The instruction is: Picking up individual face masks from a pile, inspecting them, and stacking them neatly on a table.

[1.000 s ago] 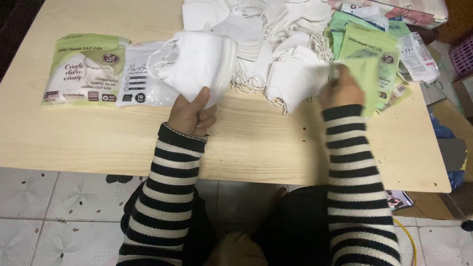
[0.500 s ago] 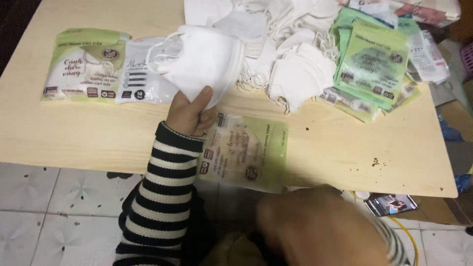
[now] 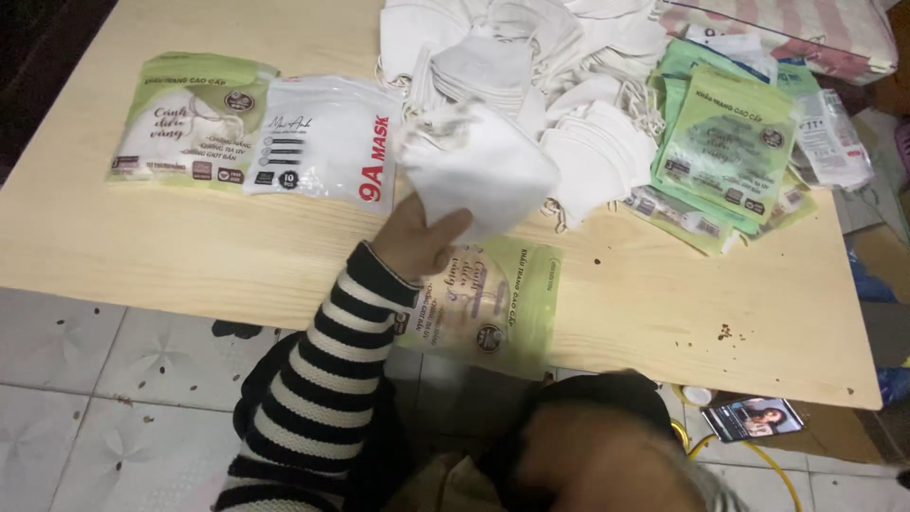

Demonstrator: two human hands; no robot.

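My left hand (image 3: 424,237), in a black-and-white striped sleeve, grips a small stack of white face masks (image 3: 479,166) and holds it a little above the wooden table (image 3: 190,256). Just below that hand a green printed pouch (image 3: 498,303) lies flat at the table's front edge. A blurred shape that seems to be my right hand (image 3: 592,455) is close to the camera at the bottom of the view, off the table; its fingers cannot be made out.
A green pouch (image 3: 190,123) and a white pouch (image 3: 327,142) lie side by side at the left. Loose white masks (image 3: 531,66) are heaped at the back, with green pouches (image 3: 730,142) stacked on the right. A phone (image 3: 754,417) lies on the tiled floor.
My left hand has lifted the mask stack and carried it right. My right hand brought a green pouch to the table's front edge, then pulled back toward the camera.
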